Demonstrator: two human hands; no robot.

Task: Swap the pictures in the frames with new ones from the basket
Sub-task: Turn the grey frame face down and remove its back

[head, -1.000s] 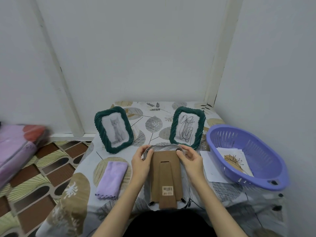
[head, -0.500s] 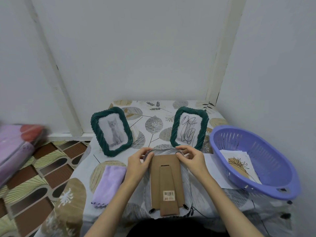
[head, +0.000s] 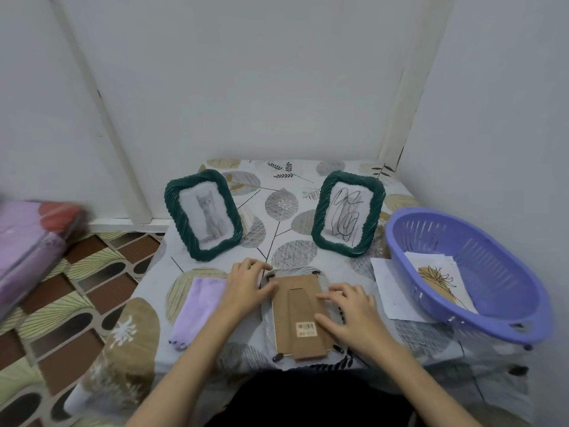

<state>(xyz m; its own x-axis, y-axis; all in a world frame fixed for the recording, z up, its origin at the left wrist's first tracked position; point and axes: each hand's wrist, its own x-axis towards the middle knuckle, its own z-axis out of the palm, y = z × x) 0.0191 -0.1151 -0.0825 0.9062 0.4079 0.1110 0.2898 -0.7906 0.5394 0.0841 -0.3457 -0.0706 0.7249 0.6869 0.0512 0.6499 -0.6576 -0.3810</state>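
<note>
**Two hands on the back of a face-down frame**

The left hand (head: 246, 283) lay at the top left corner of the pale frame lying face down (head: 300, 315); its fingers were curled over that corner and its thumb pressed on the brown cardboard back with a fold-out stand (head: 286, 309), most likely to hold the frame steady or to work a small black clip (head: 271, 276) there. The right hand (head: 349, 315) rested flat on the right side of the cardboard back with its fingers spread and fairly straight, gripping nothing; I think it pushed down so the back would not slide. The frame lay face down at the near edge of the table with a leaf-pattern cloth (head: 286, 211), right in front of the person, because the back must come off before a picture can be changed; the back looked still in place, so this swap seemed only just begun.

A folded light purple cloth (head: 197, 309) lay just left of the left hand. A white sheet of paper (head: 386, 288) lay flat to the right, partly under the purple plastic basket with slots (head: 480, 325); inside the basket sat the new pictures, with a brown and black plant drawing (head: 438, 278) on top, close to the right hand for an easy reach.

Further back stood a dark green twisted frame with a grey kitten picture (head: 204, 215) on the left and a dark green twisted frame with a black scribble picture (head: 348, 214) on the right; both stood upright, leaning back on their stands, well apart from each other.
</note>
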